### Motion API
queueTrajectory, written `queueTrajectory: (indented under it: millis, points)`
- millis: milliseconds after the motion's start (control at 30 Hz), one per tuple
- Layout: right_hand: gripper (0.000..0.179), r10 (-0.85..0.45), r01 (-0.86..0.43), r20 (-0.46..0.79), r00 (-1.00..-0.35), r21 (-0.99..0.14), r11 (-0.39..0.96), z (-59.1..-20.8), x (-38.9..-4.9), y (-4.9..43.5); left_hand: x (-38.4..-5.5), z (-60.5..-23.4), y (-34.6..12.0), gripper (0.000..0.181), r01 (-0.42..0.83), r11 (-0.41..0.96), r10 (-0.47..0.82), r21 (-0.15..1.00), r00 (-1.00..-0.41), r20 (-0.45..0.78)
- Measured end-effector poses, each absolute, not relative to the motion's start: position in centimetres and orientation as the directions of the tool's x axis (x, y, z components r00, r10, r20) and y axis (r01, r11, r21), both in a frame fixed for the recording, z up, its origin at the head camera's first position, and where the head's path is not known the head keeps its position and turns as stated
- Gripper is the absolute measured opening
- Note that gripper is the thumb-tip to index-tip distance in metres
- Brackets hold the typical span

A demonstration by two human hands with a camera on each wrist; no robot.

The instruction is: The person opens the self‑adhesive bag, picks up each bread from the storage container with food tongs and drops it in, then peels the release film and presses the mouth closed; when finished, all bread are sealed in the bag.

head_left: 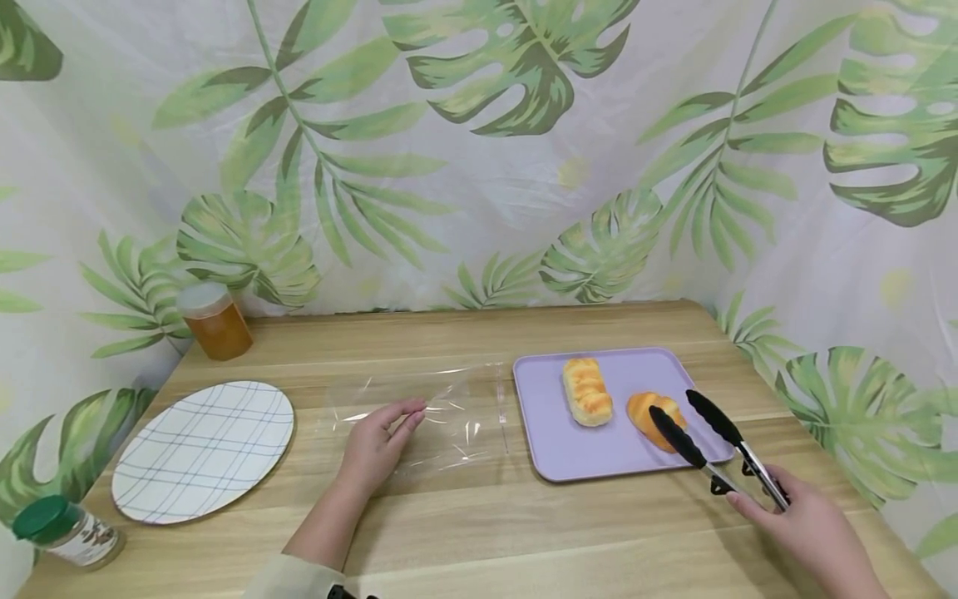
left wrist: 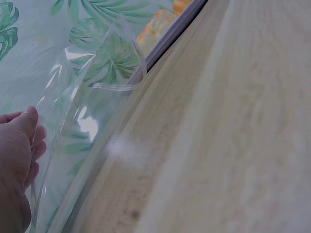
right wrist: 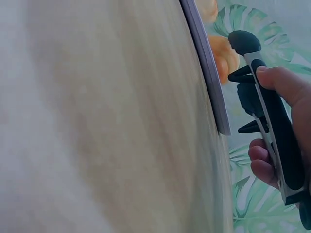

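My left hand [head_left: 382, 445] pinches a clear plastic bag [head_left: 467, 416] between thumb and fingers, lifting its upper side a little off the table. The bag's open-looking edge with a seal strip lies toward the tray. My right hand [head_left: 812, 520] grips metal tongs with black tips [head_left: 717, 416], their arms spread apart. Those tips hover over the right part of a lilac tray [head_left: 554, 457], one in front of a golden bread roll [head_left: 645, 412] and the other to its right. Left of that roll lies a longer ridged bread [head_left: 587, 391]. Nothing shows between the tips in the right wrist view.
A white oval plate with blue checks [head_left: 205, 453] lies on the left of the wooden table [head_left: 464, 532]. A jar of amber contents [head_left: 217, 329] stands at the back left, and a green-lidded spice jar [head_left: 82, 537] at the front left. A leaf-patterned curtain [head_left: 486, 208] hangs behind.
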State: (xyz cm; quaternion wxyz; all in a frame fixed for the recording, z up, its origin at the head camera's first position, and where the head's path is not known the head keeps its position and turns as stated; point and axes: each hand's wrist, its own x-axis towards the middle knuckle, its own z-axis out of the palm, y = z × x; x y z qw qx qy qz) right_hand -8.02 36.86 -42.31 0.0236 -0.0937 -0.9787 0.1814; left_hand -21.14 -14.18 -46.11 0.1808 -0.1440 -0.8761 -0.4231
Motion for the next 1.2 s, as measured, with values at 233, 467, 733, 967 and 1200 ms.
queueTrajectory:
  millis: [233,467,733,967,1200]
  points:
    - [0.08,0.17,0.169,-0.026,-0.985,-0.336,0.926,-42.5,-7.4,36.6,-21.1,-46.0,-14.1,0.019,0.401,0.602,0.099,0.69,-0.896,0.434]
    - [0.076,0.162,0.173,-0.061,-0.985,-0.318,0.932,-42.4,-7.1,36.8,-21.0,-46.0,-14.2,0.019,0.395,0.598,0.099,0.697,-0.9,0.425]
    - [0.069,0.16,0.165,-0.043,-0.986,-0.315,0.935,-42.5,-7.0,36.7,-21.0,-46.0,-14.1,0.019,0.39,0.598,0.104,0.701,-0.904,0.415]
    - [0.074,0.182,0.185,-0.038,-0.983,-0.31,0.933,-42.2,-6.9,36.9,-21.0,-46.1,-14.1,0.018,0.402,0.617,0.108,0.677,-0.895,0.433]
    - [0.067,0.161,0.16,-0.025,-0.987,-0.329,0.931,-40.7,-7.3,35.8,-21.0,-46.0,-14.1,0.018,0.402,0.61,0.11,0.683,-0.896,0.429]
